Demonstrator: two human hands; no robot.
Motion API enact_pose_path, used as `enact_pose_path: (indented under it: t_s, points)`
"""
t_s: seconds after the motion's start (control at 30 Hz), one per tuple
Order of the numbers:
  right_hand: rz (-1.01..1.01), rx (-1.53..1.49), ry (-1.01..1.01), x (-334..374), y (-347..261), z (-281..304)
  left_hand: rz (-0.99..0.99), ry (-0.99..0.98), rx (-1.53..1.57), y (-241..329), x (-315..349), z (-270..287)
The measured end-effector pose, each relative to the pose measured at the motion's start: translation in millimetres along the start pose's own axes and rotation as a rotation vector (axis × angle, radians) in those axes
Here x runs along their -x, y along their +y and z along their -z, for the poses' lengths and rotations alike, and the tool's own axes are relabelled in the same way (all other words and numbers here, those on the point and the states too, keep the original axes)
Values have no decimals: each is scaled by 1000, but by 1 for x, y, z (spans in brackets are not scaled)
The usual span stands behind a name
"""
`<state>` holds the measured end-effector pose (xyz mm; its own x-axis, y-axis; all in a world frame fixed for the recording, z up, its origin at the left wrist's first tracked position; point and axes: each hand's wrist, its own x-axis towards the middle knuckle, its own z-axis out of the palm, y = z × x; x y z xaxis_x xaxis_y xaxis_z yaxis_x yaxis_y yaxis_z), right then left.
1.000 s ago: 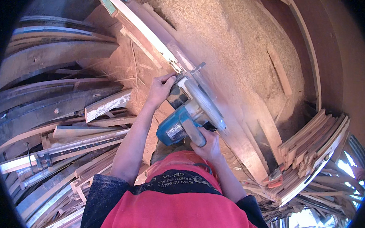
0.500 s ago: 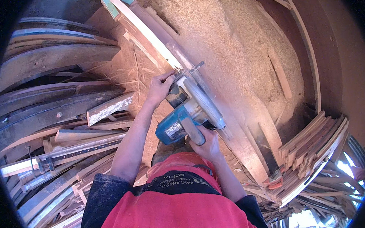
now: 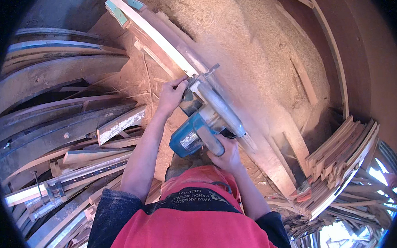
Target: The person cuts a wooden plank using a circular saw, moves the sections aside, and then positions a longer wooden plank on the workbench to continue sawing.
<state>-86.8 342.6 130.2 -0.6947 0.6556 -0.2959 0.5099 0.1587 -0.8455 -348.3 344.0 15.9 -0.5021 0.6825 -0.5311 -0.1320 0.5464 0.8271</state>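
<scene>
A circular saw point(image 3: 191, 136) with a blue motor housing and a grey blade guard rests along a long wooden beam running from upper left to lower right. My right hand point(image 3: 226, 153) is wrapped round its rear handle. At the saw's front left corner, my left hand point(image 3: 171, 97) has thumb and forefinger pinched together beside the end of a pale wood strip point(image 3: 156, 35); what lies between them is hidden. The strip stretches away from the saw toward green-painted end pieces point(image 3: 117, 13). Dust blurs the beam point(image 3: 274, 169) behind the saw.
A large heap of sawdust point(image 3: 255, 51) lies beyond the beam. Curved planks point(image 3: 67, 74) and timber are stacked at the left. Cut wooden pieces point(image 3: 339, 152) stand in a pile at the right, near an orange-red tool point(image 3: 303, 193). A loose board point(image 3: 304, 80) lies on the sawdust.
The view has turned slightly, so the left stacks sit lower and the right pile higher. Both hands keep their places at the saw, which has hardly moved.
</scene>
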Motion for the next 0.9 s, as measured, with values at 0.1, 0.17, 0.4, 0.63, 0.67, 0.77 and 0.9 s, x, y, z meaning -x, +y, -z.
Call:
enact_pose_path:
  t_s: [0.1, 0.17, 0.4, 0.63, 0.67, 0.77, 0.9]
  points:
    - [-2, 5, 16, -5, 0, -3, 35, -40, 34, 7, -5, 5]
    - [-16, 34, 14, -5, 1, -4, 75, -73, -41, 15, -8, 7]
    - [14, 0, 50, -26, -16, -11, -64, -1, 15, 1, -23, 18]
    - [30, -6, 59, -37, -22, -18, -38, -48, -62, 15, -29, 35]
    - [31, 1, 63, -37, -21, -20, -29, -48, -73, 16, -30, 37]
    - [29, 35, 65, -41, -19, -24, 60, -64, -36, 23, -32, 40]
    - [9, 38, 14, -51, -27, -27, 23, -53, -51, 23, -39, 50]
